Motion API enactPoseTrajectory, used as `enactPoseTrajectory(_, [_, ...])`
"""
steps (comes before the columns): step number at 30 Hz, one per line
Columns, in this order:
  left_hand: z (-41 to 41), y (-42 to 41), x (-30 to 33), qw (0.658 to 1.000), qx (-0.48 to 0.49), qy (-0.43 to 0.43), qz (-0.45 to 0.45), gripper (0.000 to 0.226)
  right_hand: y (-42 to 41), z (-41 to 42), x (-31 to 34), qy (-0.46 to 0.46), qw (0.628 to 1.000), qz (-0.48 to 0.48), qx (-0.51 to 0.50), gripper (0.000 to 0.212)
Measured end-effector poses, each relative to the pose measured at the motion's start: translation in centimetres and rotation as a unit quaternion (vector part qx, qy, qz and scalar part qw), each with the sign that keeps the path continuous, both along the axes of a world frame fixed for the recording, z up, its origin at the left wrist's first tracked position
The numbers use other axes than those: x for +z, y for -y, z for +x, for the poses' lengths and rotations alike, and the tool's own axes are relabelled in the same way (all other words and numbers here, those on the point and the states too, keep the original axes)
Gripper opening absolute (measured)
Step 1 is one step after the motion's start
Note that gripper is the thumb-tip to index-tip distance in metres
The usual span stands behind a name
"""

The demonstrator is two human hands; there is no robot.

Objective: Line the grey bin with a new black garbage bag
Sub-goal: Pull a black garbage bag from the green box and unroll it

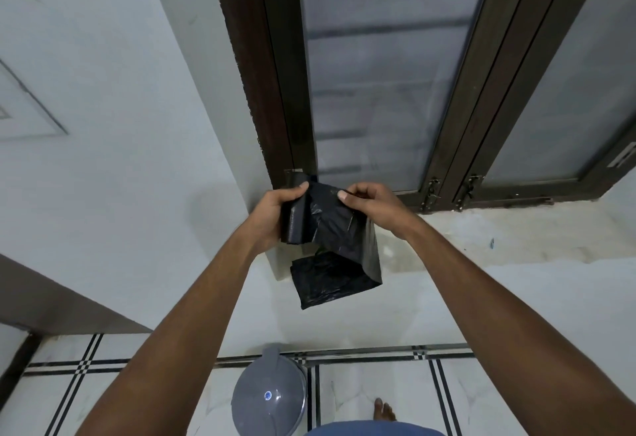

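Presently, the step in hand is judged to be the separating of one new bag from a folded stock, ahead of any lining. At the left of the working area, the left hand (272, 217) is raised to chest height before a window ledge (516, 239), its grip closed around a folded pack of black bags (292, 225), thumb on the near face and fingers wrapped behind. Immediately to its right, a single black garbage bag (339, 263) is partly unfolded: its upper edge is pinched in the grip of the right hand (370, 205), thumb and forefinger closed on the film, while the lower folds hang free below both hands, touching nothing. Whether this bag is yet fully detached from the pack cannot be told; the two meet between the hands. Down on the tiled floor (378, 394), below the arms and slightly left of the hanging bag, stands the grey bin (268, 397) with its lid closed. A bare foot (383, 411) rests just to the bin's right. No liner shows at the bin; the task appears to be at an early stage. The next move calls for freeing the bag, setting the pack aside, shaking the bag open to find its mouth, and lifting the lid.
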State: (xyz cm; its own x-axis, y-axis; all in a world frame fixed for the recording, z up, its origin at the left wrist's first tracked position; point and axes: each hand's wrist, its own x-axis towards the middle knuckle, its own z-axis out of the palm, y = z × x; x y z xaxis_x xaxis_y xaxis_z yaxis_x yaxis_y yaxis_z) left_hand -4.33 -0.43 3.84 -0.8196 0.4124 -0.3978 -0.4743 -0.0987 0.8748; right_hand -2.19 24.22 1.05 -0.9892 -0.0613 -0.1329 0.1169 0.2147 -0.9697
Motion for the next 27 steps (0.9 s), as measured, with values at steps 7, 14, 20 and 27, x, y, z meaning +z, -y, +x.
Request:
enactPoseTrajectory(7, [0.1,-1.1,-1.0,0.998,0.013,-0.048,-0.03,0.037,-0.4,-0.7,0.8,-0.072,0.994,0.084,0.004,0.016])
enactPoseTrajectory(14, [0.6,-3.2,-1.4,0.983,0.12,-0.099,-0.097,0.053,-0.3,-0.6,1.0,-0.117,0.987,0.107,0.012,0.014])
enactPoseTrajectory(20, [0.9,-4.1,-2.2,0.963,0.188,-0.143,-0.129,0.021,0.2,-0.4,1.1,-0.139,0.983,0.123,0.007,0.018])
enactPoseTrajectory(27, [0.8,-4.6,-2.4,0.948,0.239,-0.151,-0.145,0.019,1.2,-0.1,0.3,-0.143,0.98,0.131,-0.045,0.016])
